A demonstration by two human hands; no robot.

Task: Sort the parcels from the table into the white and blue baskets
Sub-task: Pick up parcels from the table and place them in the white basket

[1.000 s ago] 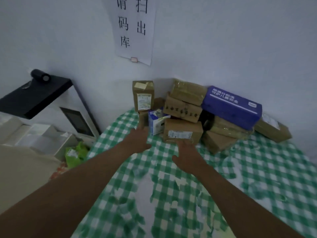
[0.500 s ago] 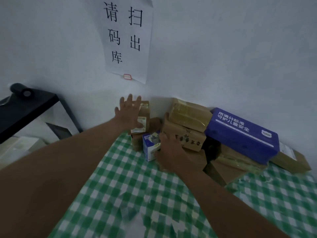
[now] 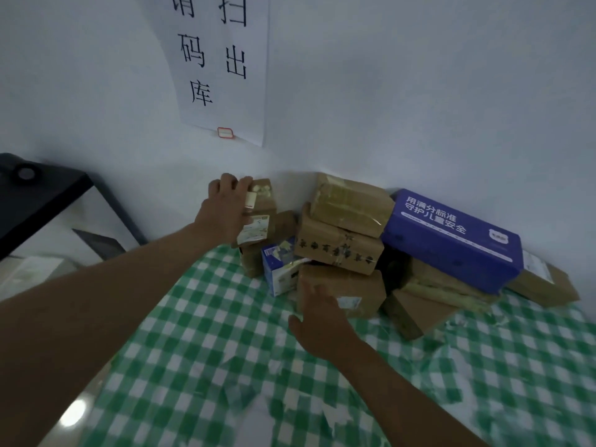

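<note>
We are at the picking stage, both arms stretched toward the parcel heap piled in the corner where the wall meets the checked surface (image 3: 451,382). Taking the blue box (image 3: 451,240) as our landmark: it lies tilted across the top right of the heap, and every other parcel sits left of it or under it.

Our left hand (image 3: 225,211) is far left of the blue box, fingers curled over the top of the tall carton (image 3: 261,217), which stands upright against the wall. The grip from above looks meant to lift it straight up without disturbing the cartons beside it.

Our right hand (image 3: 319,314) is below and left of the blue box, fingers fairly straight and spread, laid against the near face of the low carton (image 3: 348,288). We judge it has not yet closed; whether the thumb has hooked the carton's left edge we cannot tell. That carton sits at the heap's front, under the printed carton (image 3: 338,250), so pulling it could shift what rests above.

A small white-and-blue box (image 3: 280,269) is wedged between the tall carton and the low carton.

Neither basket is in view, so we judge sorting has barely begun. A paper notice (image 3: 222,66) hangs on the wall above.
</note>
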